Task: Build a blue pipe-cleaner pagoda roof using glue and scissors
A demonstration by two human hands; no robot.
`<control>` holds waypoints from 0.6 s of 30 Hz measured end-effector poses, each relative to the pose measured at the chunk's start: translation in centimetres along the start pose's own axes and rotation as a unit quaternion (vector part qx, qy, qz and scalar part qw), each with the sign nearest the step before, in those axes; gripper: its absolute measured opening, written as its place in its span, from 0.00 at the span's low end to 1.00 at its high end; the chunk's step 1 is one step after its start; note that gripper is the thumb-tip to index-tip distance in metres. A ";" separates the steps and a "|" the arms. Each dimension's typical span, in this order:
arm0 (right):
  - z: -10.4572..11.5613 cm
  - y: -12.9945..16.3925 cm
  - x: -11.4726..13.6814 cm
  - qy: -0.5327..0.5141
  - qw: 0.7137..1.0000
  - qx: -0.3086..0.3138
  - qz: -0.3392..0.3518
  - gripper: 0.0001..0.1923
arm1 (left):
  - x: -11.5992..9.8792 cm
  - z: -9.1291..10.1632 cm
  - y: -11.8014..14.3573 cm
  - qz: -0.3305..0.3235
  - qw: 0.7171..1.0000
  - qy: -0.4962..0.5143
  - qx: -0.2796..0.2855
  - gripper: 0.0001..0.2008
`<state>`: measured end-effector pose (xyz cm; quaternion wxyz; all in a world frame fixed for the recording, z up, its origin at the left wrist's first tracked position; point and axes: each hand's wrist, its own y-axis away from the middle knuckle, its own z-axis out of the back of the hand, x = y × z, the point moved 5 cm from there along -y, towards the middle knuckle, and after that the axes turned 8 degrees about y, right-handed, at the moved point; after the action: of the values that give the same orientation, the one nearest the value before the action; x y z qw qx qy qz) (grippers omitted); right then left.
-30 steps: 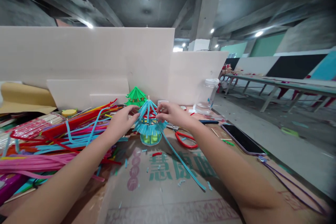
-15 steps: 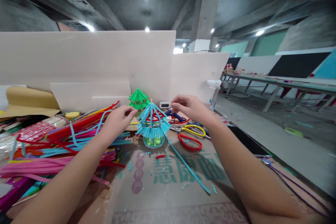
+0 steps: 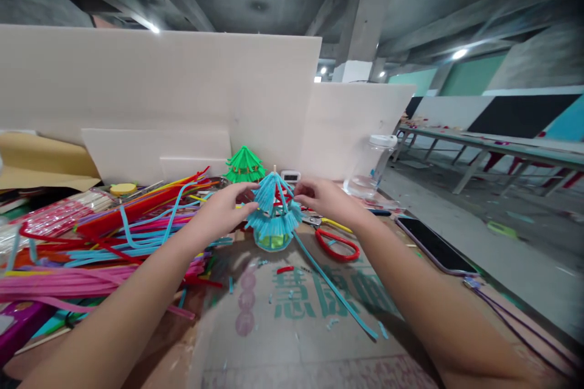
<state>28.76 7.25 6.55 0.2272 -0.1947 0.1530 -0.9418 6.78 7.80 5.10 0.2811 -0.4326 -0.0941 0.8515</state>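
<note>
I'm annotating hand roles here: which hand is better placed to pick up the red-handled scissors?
Probably the right hand: the red-handled scissors lie just below it on the cardboard sheet, while the left hand sits across the blue pipe-cleaner pagoda.

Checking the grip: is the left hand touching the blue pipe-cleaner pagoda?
Touching. The head view shows the left hand with fingertips against the blue pagoda roof fringe.

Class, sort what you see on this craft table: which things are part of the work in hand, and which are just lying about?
In hand:
left hand and right hand, each touching one side of the blue pipe-cleaner pagoda
long blue strand trailing from it

Lying about:
green pagoda
red-handled scissors
phone
plastic jar
pile of coloured pipe cleaners
</note>
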 end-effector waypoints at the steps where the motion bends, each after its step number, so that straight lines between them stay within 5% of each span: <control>1: -0.2 -0.2 -0.4 -0.001 1.000 0.000 -0.003 0.06 | -0.3 -0.1 0.1 0.001 1.000 -0.002 -0.001 0.23; 8: -0.6 -0.1 -1.9 0.075 0.997 0.004 -0.024 0.08 | -1.3 -0.4 0.4 0.001 1.000 0.002 0.008 0.21; 18: 4.4 -0.5 0.9 0.187 0.981 -0.046 -0.016 0.08 | -3.3 1.3 0.8 -0.023 0.994 -0.104 -0.001 0.17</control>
<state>29.78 6.36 10.80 0.1706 -0.0279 0.2330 -0.9570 7.00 5.39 7.83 0.2888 -0.3397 -0.1337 0.8851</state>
